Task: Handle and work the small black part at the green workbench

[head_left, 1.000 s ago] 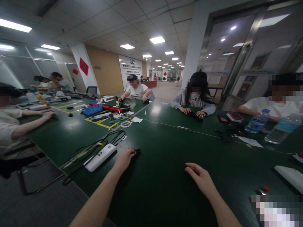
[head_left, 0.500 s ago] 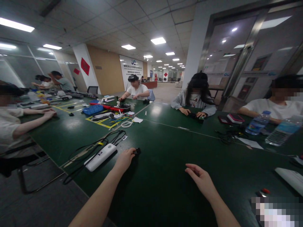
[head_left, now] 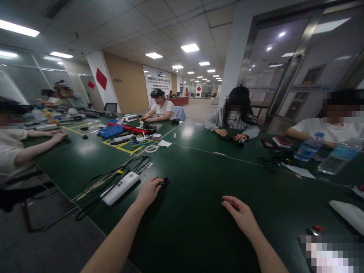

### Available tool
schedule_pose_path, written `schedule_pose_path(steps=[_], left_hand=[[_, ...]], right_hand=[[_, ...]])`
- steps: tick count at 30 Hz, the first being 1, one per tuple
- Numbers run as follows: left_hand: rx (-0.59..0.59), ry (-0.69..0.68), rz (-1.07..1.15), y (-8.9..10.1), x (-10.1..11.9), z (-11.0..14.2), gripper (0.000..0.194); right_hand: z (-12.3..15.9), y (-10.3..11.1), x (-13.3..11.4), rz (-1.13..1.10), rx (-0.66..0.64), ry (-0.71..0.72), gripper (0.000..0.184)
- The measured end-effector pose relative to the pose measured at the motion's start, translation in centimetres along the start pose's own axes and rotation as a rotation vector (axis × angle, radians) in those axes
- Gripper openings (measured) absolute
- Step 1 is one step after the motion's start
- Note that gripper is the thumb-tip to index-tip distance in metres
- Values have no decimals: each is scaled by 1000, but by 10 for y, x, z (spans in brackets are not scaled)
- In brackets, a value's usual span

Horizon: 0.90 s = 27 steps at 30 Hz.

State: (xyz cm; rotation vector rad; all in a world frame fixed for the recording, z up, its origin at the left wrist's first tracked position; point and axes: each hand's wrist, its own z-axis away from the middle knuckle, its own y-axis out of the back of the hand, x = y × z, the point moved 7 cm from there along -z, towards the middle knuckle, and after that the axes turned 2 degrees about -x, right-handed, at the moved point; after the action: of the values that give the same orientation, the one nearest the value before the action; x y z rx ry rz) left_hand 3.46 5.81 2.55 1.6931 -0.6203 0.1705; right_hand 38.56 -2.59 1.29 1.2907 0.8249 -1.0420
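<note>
My left hand (head_left: 148, 191) rests on the dark green table (head_left: 199, 178) with its fingers closed on a small black object (head_left: 164, 181) at the fingertips. Just left of it lies a white power bank (head_left: 121, 188) marked with a 2, with black cables (head_left: 113, 176) running off it. My right hand (head_left: 241, 216) lies on the table to the right, fingers loosely stretched and slightly curled, holding nothing.
Other people sit round the table: one at the left (head_left: 17, 148), one at the far end (head_left: 159, 108), two at the right (head_left: 236, 113). A blue tray (head_left: 110, 131), tools, water bottles (head_left: 308, 147) and a white device (head_left: 347, 212) lie about.
Hardly anything differs. My left hand has closed a little more over the small black object, and the view has shifted slightly.
</note>
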Motion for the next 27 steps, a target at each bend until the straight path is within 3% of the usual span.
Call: schedule_pose_path(steps=[6, 13, 20, 27], left_hand=[[125, 1, -203, 9, 3, 1, 23], [61, 21, -171, 6, 1, -1, 25], [55, 181, -44, -1, -19, -3, 40], [83, 338, -22, 1, -24, 1, 41]], right_hand=[[0, 1, 1, -1, 4, -27, 32], [-1, 0, 5, -20, -19, -12, 32], [0, -1, 6, -31, -39, -2, 33], [1, 0, 3, -35, -24, 8, 32]])
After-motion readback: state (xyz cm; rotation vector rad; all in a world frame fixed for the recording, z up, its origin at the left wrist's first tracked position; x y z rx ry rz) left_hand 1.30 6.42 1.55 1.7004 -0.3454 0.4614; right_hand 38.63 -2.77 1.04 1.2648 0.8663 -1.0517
